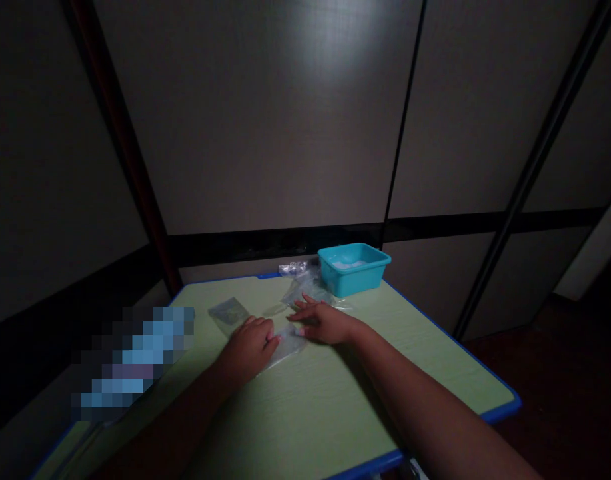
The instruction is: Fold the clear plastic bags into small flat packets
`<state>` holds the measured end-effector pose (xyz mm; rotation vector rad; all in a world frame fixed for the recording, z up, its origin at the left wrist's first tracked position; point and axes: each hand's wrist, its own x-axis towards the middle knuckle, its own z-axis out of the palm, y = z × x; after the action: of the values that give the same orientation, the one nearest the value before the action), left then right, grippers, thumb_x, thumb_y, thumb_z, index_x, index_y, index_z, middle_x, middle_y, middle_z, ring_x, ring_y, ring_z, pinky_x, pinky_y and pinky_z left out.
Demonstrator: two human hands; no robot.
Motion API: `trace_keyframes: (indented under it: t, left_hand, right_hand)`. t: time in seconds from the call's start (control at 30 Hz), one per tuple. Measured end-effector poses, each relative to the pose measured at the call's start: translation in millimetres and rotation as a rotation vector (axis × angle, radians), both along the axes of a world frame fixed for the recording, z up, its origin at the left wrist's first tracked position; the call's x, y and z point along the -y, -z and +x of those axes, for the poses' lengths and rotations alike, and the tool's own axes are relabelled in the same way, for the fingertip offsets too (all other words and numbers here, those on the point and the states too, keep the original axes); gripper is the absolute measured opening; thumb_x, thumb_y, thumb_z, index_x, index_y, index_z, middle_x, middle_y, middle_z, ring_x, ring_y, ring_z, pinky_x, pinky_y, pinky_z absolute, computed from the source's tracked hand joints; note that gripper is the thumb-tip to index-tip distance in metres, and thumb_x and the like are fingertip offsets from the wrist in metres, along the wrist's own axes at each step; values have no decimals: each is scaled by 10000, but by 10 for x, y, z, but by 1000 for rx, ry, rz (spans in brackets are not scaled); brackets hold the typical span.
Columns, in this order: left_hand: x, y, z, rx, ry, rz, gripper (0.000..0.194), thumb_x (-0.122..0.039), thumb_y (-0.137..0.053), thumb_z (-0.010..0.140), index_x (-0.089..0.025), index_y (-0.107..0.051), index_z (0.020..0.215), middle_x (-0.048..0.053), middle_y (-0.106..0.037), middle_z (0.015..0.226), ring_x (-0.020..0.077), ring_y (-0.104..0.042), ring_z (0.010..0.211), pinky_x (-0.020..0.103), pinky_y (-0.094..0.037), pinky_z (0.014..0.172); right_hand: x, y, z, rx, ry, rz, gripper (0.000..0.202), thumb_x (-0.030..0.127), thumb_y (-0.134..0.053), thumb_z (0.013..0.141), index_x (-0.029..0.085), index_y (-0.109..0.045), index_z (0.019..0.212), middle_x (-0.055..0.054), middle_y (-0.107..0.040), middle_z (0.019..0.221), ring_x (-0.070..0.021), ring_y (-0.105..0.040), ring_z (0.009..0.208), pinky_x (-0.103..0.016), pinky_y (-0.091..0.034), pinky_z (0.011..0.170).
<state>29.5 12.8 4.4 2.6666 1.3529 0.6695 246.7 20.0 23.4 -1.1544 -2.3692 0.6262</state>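
Note:
A clear plastic bag [288, 343] lies on the light green table between my hands. My left hand [252, 343] has its fingers curled, with the thumb against the bag's left edge. Over the bag's right side is my right hand [322, 321], its fingers spread and the thumb touching the plastic. Another flat clear bag [228, 313] lies just beyond my left hand, partly hidden by it. More crumpled clear plastic [305, 287] is heaped behind my right hand, against a turquoise basket [358, 277] with something whitish inside.
The green table [295, 420] has a blue edge and stands against wardrobe panels [285, 133]. A blurred-out, light blue object [145, 360] is at the table's left side. Dark floor shows on the right.

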Motion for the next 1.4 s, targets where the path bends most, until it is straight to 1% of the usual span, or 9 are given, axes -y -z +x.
trace_keyframes:
  t: [0.07, 0.13, 0.27, 0.47, 0.63, 0.73, 1.0, 1.23, 1.4]
  left_hand:
    - [5, 5, 1, -6, 4, -5, 148, -277, -471, 782, -200, -459, 656, 25, -520, 688, 201, -485, 746, 292, -350, 665]
    - [22, -8, 10, -14, 5, -1, 142, -290, -482, 781, -202, -464, 670, 25, -522, 702, 202, -486, 760, 291, -350, 674]
    - [74, -77, 41, 28, 10, 40, 110, -289, -506, 767, -204, -461, 713, 27, -518, 767, 206, -484, 806, 299, -363, 704]
    - [137, -75, 71, 139, 137, -33, 147, -297, -518, 767, -202, -494, 877, 57, -547, 956, 221, -501, 934, 351, -388, 830]
    - [141, 81, 87, 120, 195, -164, 492, -345, -419, 851, -195, -314, 1307, 99, -409, 1339, 217, -389, 1214, 368, -284, 1018]
    - [134, 134, 88, 65, 192, -186, 568, -404, -416, 849, -193, -268, 1355, 95, -352, 1391, 234, -354, 1251, 392, -245, 1046]
    - [147, 119, 74, 10, 209, -154, 639, -486, -445, 822, -209, -262, 1369, 80, -306, 1418, 242, -306, 1280, 390, -244, 1049]
    - [138, 113, 87, -53, 240, -127, 574, -440, -449, 835, -221, -315, 1348, 68, -332, 1406, 233, -280, 1294, 413, -239, 1055]
    - [103, 178, 85, -76, 192, -144, 485, -304, -334, 887, -156, -315, 1349, 90, -324, 1406, 195, -282, 1296, 401, -220, 1068]
  right_hand:
    - [9, -49, -29, -279, 48, -12, 359, 309, -541, 783, 163, -602, 1105, -133, -499, 1259, -246, -358, 1236, -451, -243, 1027]
    - [29, -116, -52, -566, 95, -190, 352, 341, -503, 805, 165, -580, 1100, -124, -560, 1154, -236, -483, 1110, -458, -379, 928]
    - [66, -221, -44, -932, 99, -598, 384, 331, -519, 781, 238, -489, 1152, -77, -566, 1059, -244, -481, 1085, -452, -502, 722]
    - [46, -220, 19, -1043, 106, -831, 321, 324, -431, 805, 235, -493, 1108, -72, -560, 1032, -232, -464, 1095, -472, -495, 712]
    - [40, -232, 36, -1003, 101, -996, 329, 400, -405, 828, 220, -505, 1084, -78, -567, 1043, -232, -491, 1068, -545, -448, 776]
    - [49, -230, 21, -989, 53, -1023, 334, 412, -385, 843, 213, -509, 1081, -79, -570, 1065, -224, -508, 1043, -511, -463, 767]
    - [96, -167, -86, -883, -26, -985, 380, 434, -370, 875, 162, -577, 1040, -85, -613, 1023, -147, -567, 883, -253, -468, 686]
    - [113, -145, -132, -906, -131, -974, 379, 359, -354, 905, 98, -609, 1009, -93, -644, 920, -106, -592, 766, -235, -442, 768]
    - [100, -142, -122, -968, -115, -901, 327, 374, -485, 844, 111, -619, 984, -84, -642, 884, -128, -592, 801, -261, -446, 775]
